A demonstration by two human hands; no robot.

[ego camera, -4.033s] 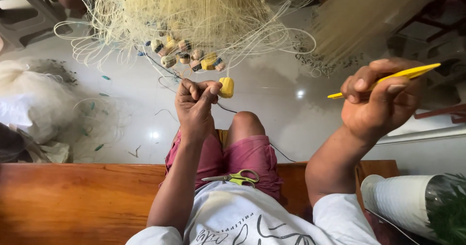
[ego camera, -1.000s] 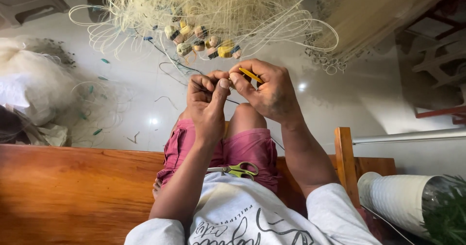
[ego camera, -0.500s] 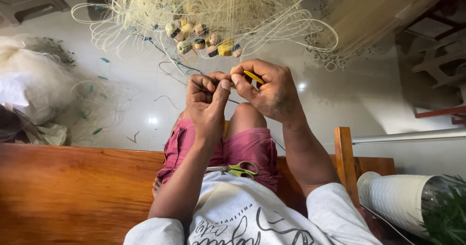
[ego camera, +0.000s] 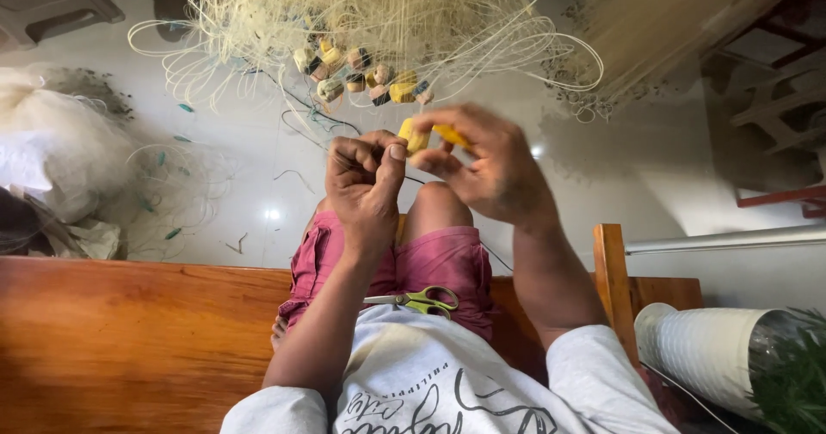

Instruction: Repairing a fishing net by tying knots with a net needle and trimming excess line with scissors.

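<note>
My left hand [ego camera: 366, 184] is clenched in front of my knees, pinching thin net line beside a small yellow float [ego camera: 415, 135]. My right hand [ego camera: 486, 163] is closed on a yellow netting needle [ego camera: 449, 135], its fingertips touching the float and the left thumb. Above both hands hangs a bundle of pale fishing net [ego camera: 379, 8] with a cluster of several small floats [ego camera: 361, 74]. Yellow-handled scissors [ego camera: 420, 300] lie on my lap against the pink shorts.
I sit on a wooden bench [ego camera: 129, 331] with an upright post [ego camera: 613, 266] at the right. A white heap of net [ego camera: 60, 154] lies on the floor at left. A white cylindrical pot [ego camera: 714, 352] holding a green plant sits at lower right.
Four seconds ago my right hand was held out wide to the right with the needle. It has come in to meet the left hand and now works at the float.
</note>
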